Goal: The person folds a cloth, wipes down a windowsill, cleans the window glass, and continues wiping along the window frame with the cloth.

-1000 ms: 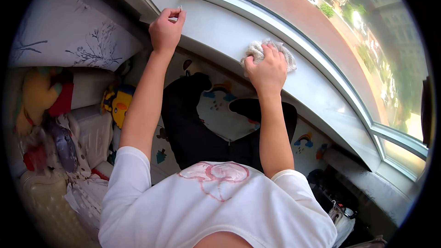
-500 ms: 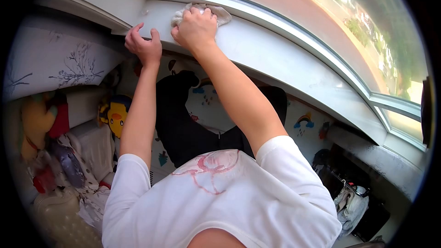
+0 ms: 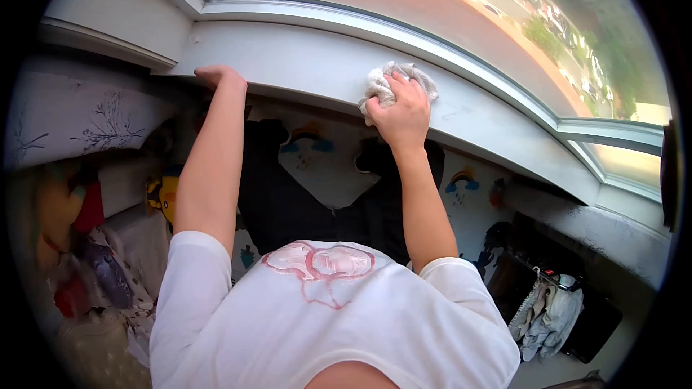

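Observation:
A crumpled whitish cloth lies on the white window sill, near the middle of its length. My right hand presses down on it, fingers curled into the fabric. Some of the cloth bulges out on both sides of the fingers. Farther left, my left hand is at the sill's front edge, its wrist bent. Most of its fingers are hidden, so I cannot tell how they are set.
Above the sill runs a window frame with glass. Fabric with a tree print and a yellow toy are at the left. Below right hang light cloths beside a dark case.
My right hand and the cloth have moved right along the sill. My left hand, raised with bent fingers before, has come to the sill's front edge. The view has shifted slightly.

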A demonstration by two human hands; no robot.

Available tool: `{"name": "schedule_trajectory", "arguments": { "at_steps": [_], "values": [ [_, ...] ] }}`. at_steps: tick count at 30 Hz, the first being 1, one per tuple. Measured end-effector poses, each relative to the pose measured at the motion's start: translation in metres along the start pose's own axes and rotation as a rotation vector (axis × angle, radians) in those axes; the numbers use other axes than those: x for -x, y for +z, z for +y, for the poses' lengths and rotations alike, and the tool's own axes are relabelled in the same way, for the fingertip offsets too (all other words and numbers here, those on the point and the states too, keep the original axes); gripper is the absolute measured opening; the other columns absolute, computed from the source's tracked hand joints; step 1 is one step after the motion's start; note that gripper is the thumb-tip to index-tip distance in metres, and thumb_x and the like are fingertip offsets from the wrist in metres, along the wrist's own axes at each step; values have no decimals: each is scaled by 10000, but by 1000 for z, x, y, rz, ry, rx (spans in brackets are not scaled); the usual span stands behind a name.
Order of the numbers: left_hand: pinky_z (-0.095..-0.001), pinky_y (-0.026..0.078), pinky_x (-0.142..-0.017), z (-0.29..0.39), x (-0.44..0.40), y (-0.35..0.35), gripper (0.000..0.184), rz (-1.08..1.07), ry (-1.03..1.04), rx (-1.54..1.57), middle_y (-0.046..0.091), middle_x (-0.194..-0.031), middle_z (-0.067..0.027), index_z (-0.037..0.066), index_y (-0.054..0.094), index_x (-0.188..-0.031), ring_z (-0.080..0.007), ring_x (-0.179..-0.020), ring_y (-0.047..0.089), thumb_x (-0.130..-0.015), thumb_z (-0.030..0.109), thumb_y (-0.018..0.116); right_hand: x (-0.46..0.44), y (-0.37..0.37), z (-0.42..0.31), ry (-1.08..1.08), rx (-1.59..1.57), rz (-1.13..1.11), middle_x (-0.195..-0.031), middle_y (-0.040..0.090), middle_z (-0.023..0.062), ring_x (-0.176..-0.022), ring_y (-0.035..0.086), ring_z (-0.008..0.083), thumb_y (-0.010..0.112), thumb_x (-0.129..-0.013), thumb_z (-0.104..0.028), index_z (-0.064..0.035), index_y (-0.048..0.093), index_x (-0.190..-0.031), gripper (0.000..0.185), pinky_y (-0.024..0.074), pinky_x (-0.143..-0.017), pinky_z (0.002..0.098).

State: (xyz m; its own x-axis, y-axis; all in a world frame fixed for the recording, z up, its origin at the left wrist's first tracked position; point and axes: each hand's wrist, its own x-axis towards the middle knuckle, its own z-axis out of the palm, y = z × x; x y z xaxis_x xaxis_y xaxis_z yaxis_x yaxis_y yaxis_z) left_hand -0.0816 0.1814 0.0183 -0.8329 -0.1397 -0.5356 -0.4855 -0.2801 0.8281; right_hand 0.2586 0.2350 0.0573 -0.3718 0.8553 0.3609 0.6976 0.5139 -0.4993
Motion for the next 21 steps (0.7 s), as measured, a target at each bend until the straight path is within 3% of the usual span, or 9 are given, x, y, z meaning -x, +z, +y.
{"name": "schedule_trajectory", "arguments": {
  "at_steps": [3,7,10,13,17,18,21],
  "values": [
    [-398,437,-1055,10,30,2,685,183,-57,-142,548,-1407,-190,-34,554,-1340,-328,-1221,567,-1007,473,237,5,-6,27,112,15,100,-1215,696,112,-1202,553,371,708,-704,-286,-65,757,-1062,423,398,-1067,521],
    [-424,489,-1004,13,36,12,681,330,-74,-223,627,-1314,-187,-46,622,-1258,-357,-1154,615,-1005,464,249,-9,16,-11,120,102,51,-1237,676,113,-1210,542,390,716,-709,-297,-49,742,-1073,441,391,-1066,559],
    [-428,488,-1005,14,39,17,663,300,-72,-307,635,-1307,-178,-33,618,-1267,-341,-1146,624,-1005,463,264,-18,41,-47,-4,17,-47,-1243,659,115,-1211,535,400,750,-694,-315,-47,728,-1074,466,405,-1050,568],
    [-425,473,-1020,3,1,19,646,251,-77,-453,631,-1316,-167,-16,615,-1276,-329,-1161,617,-1007,454,263,-17,41,-51,-69,52,-78,-1257,665,79,-1188,563,374,756,-694,-300,-79,736,-1079,444,441,-1031,507],
    [-422,453,-1040,2,3,14,625,190,-84,-660,627,-1328,-152,5,611,-1289,-312,-1181,607,-1011,442,260,-8,-6,-8,-64,-23,-14,-1120,691,56,-1048,616,272,785,-639,-273,-96,720,-937,354,493,-936,429],
    [-421,448,-1045,4,6,13,620,184,-90,-703,626,-1330,-149,11,610,-1292,-308,-1185,605,-1012,439,260,-4,-17,12,-39,-32,79,-1088,694,74,-1082,603,309,770,-645,-269,-94,719,-938,345,491,-949,444],
    [-418,433,-1060,2,-2,15,605,195,-102,-812,622,-1339,-138,27,607,-1301,-295,-1200,598,-1014,431,258,11,-54,85,180,135,67,-1252,682,81,-1181,571,339,721,-698,-300,-110,755,-1105,450,471,-1017,435]
  ]
}}
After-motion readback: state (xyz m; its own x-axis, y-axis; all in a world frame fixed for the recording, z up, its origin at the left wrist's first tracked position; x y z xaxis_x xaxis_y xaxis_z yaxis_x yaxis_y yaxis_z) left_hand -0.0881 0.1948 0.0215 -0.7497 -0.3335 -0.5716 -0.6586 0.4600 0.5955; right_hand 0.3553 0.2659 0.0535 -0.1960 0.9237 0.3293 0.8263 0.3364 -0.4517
